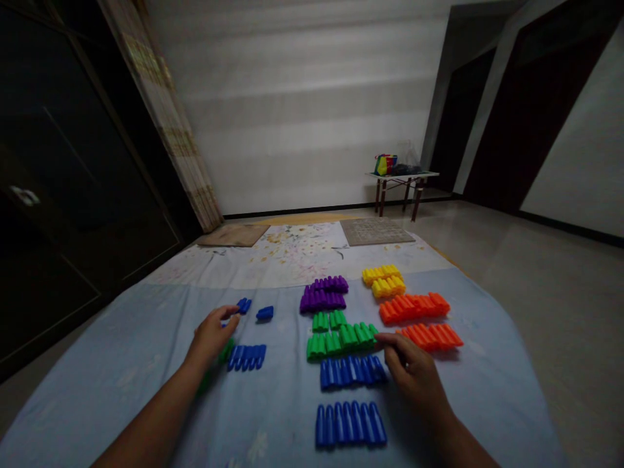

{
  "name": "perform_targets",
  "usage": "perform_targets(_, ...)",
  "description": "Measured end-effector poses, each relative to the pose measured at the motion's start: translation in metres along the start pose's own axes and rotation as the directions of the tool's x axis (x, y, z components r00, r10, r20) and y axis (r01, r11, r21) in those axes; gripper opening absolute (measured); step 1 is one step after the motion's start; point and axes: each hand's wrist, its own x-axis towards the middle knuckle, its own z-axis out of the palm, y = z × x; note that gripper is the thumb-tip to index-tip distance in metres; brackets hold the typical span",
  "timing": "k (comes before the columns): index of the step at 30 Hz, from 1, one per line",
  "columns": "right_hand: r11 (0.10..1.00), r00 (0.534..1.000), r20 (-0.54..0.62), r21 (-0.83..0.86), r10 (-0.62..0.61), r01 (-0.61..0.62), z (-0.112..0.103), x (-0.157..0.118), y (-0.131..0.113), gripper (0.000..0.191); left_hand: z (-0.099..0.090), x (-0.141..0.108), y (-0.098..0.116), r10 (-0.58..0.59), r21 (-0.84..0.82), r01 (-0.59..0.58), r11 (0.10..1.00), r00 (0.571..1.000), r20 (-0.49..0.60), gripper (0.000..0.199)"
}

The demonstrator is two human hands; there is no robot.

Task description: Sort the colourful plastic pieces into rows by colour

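Right hand point(414, 370): the fingers are held narrow, at the right end of the green rows point(341, 341); whether a piece is gripped cannot be told.
Green rows: the end pieces could be knocked out of line, if the fingertips are pushed sideways.
Far blue row point(351, 372): its right end, just beside this hand, could be shifted by a lowered palm.
Left hand point(212, 337): the fingers are half bent beside the loose blue pieces point(264, 313), left of the rows; its grip cannot be told.
Cloth point(283, 422): several rows could be disturbed together, if it is dragged by a forearm.
Left green pieces point(225, 351): they are partly covered by the left forearm point(156, 409) and cannot be counted.
Near orange row point(433, 336): its left end is partly hidden behind the right hand.
Forearms: both are cut off by the near edge.
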Motion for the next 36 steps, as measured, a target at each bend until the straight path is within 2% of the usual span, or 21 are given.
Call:
perform_targets(4,0.997,0.998,0.002,-0.009,0.070,-0.070,0.000,-0.002,0.007,0.025,-0.002,-0.016,-0.027,-0.003,0.011,0.003,1.000,1.000,0.019,0.041)
perform_targets(9,0.994,0.993,0.034,-0.022,0.112,-0.111,0.001,-0.002,0.018,0.028,-0.007,-0.026,-0.042,-0.002,0.015,0.001,1.000,1.000,0.029,0.040)
perform_targets(17,0.991,0.991,0.023,-0.024,0.132,-0.131,0.003,-0.001,0.018,0.030,-0.002,-0.016,-0.051,-0.028,0.054,0.026,0.998,0.999,0.037,0.040)
perform_targets(22,0.990,0.990,0.022,-0.048,0.137,-0.136,0.005,-0.002,0.018,0.029,0.004,-0.004,-0.055,-0.037,0.065,0.031,0.997,0.994,0.102,0.036)
perform_targets(28,0.992,0.992,0.025,-0.031,0.121,-0.121,0.006,-0.001,0.015,0.029,-0.002,0.004,-0.052,-0.002,0.072,-0.008,0.997,0.990,0.143,0.045)
perform_targets(36,0.994,0.994,0.023,-0.032,0.108,-0.108,0.004,0.001,0.011,0.028,-0.005,0.013,-0.058,-0.068,0.071,0.055,0.996,0.980,0.187,0.031)
